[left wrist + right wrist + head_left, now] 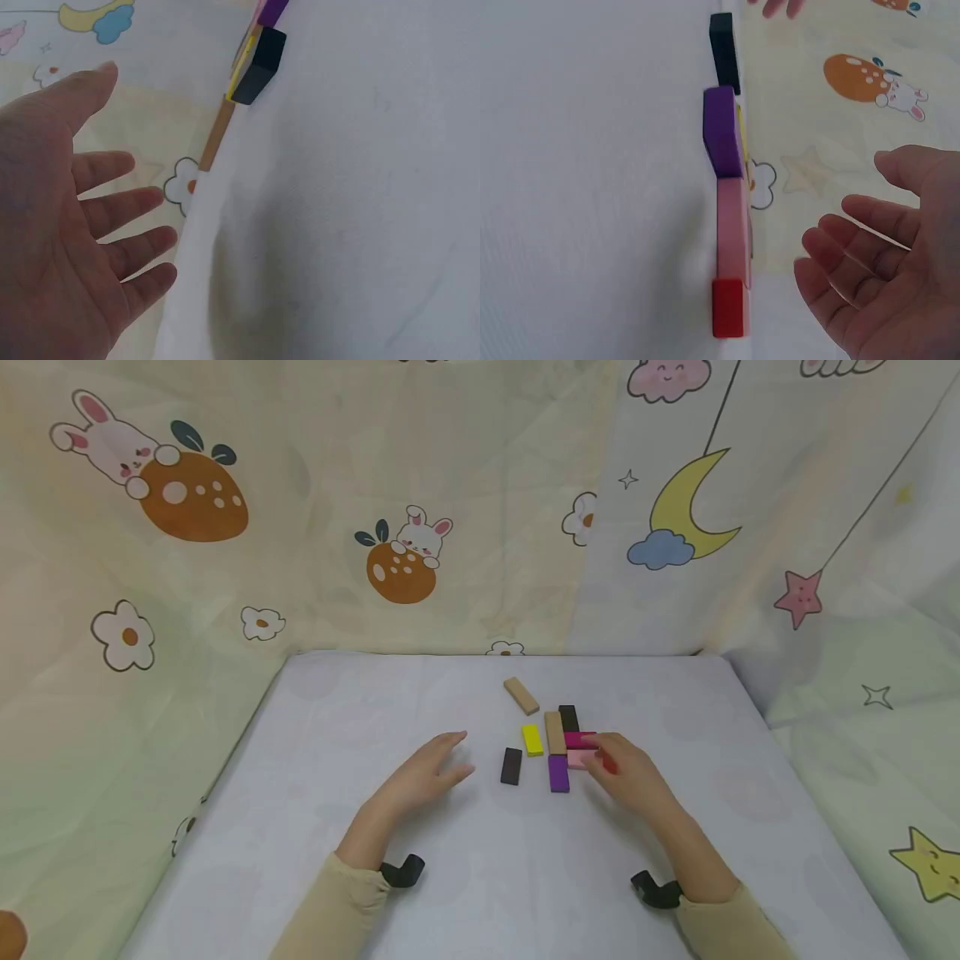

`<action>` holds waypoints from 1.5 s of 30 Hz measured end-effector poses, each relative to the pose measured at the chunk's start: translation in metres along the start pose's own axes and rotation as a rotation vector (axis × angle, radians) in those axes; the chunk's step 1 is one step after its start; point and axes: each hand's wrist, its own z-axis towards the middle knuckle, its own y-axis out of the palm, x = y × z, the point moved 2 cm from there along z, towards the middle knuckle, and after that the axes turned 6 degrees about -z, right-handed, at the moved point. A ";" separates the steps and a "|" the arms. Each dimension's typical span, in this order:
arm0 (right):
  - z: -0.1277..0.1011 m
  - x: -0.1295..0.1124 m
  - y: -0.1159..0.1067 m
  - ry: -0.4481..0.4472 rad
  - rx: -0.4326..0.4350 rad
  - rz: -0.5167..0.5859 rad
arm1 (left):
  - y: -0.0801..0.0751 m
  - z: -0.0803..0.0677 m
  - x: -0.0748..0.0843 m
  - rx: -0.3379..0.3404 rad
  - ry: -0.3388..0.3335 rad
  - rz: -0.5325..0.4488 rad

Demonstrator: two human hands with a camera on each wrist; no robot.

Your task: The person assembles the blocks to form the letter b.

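Nearest are the person's sleeves [330, 910], with a black mount [656, 891] at each wrist. Ahead of them the left hand [423, 772] is held over the white table [517, 868], fingers extended and gripping nothing; the piece closest to it is the near black block [512, 766], apart from its fingertips. The right hand [630, 772] is also free of any grip, its fingers relaxed, and in the head view it partly covers the red block [610, 762].

Along the near side of the cluster, the purple block [558, 773] lies end to end with the near tan block [555, 732]. To its right is the pink block [578, 760], with the red block at its right end. The magenta block [578, 740] lies just behind the pink one. The yellow block [532, 740] is left of the near tan block, and the far black block [569, 718] sits behind the magenta block. The far tan block [521, 695] lies slanted and apart, farthest back. Beyond the table hangs a printed cloth [502, 452].
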 end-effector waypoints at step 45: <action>0.006 -0.001 0.069 -0.078 -0.114 0.602 | 0.065 0.050 0.003 0.063 0.208 0.151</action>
